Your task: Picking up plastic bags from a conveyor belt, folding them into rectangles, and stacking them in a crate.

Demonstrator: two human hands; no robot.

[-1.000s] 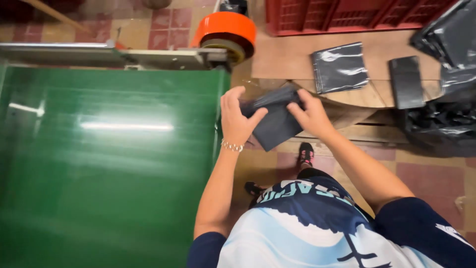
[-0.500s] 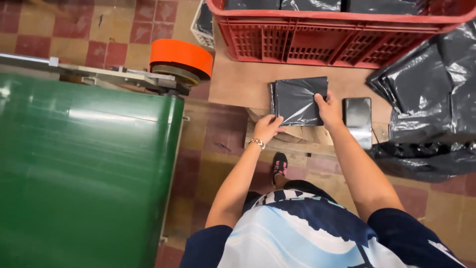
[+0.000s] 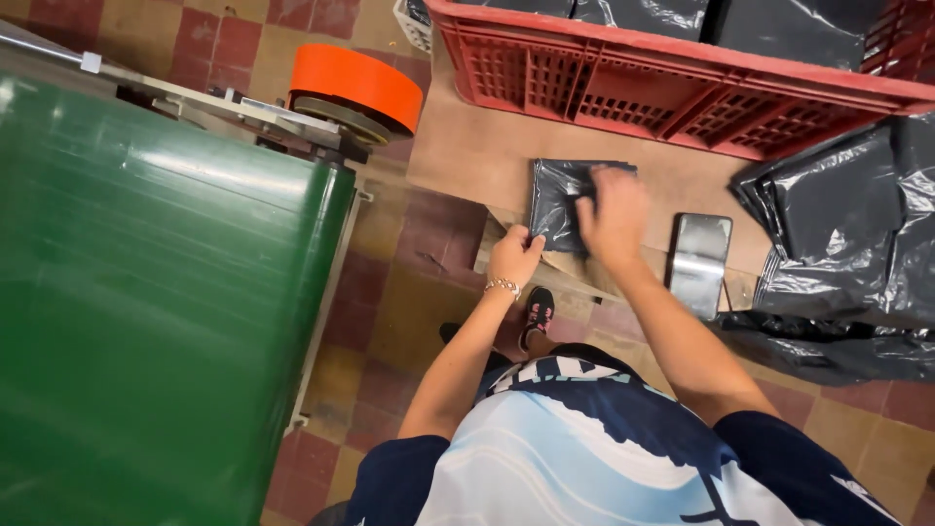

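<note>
The right hand (image 3: 614, 216) lies flat with spread fingers on top of a dark grey plastic package (image 3: 560, 203); its grip is wide, pressing and not closing around anything. The left hand (image 3: 514, 255) pinches the near left corner of the same package, so its grip is narrow on the plastic edge. A thin bracelet (image 3: 504, 286) sits on the left wrist.

The package rests flat on a brown cardboard surface (image 3: 467, 156), near its front edge. Just beside the right hand, to the right, lies 1 flat shiny dark rectangle (image 3: 699, 261). Farther right, crumpled black plastic bags (image 3: 847, 234) are piled. Behind the package stands a red plastic crate (image 3: 682, 88) that holds more dark bags. To the left are an orange roll (image 3: 355, 83) and a wide green belt (image 3: 156, 292). Below is a tiled floor (image 3: 409, 321).
</note>
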